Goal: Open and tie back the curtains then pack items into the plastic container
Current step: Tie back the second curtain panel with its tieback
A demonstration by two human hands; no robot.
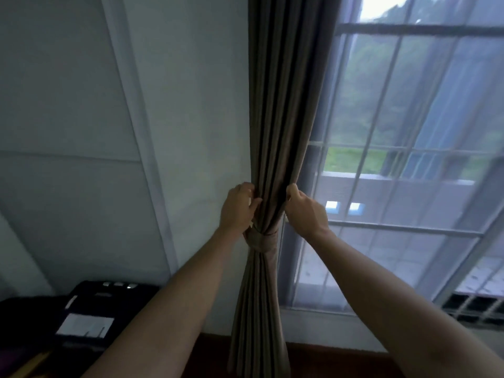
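Both hands pinch the gathered curtain (272, 148) just above the tie (262, 239): left hand (236, 208) on its left edge, right hand (305, 211) opposite. Tug folds evenly, keeping the knot below snug. No container is visible.

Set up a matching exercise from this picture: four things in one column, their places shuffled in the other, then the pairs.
1. brown pleated curtain
2. knotted brown fabric tie-back
3. left hand
4. black case with white label

A. lower left corner
B. gripping the curtain's left edge
C. gathered beside the barred glass window
D. wrapped round the curtain's middle

Pairs: 1-C, 2-D, 3-B, 4-A
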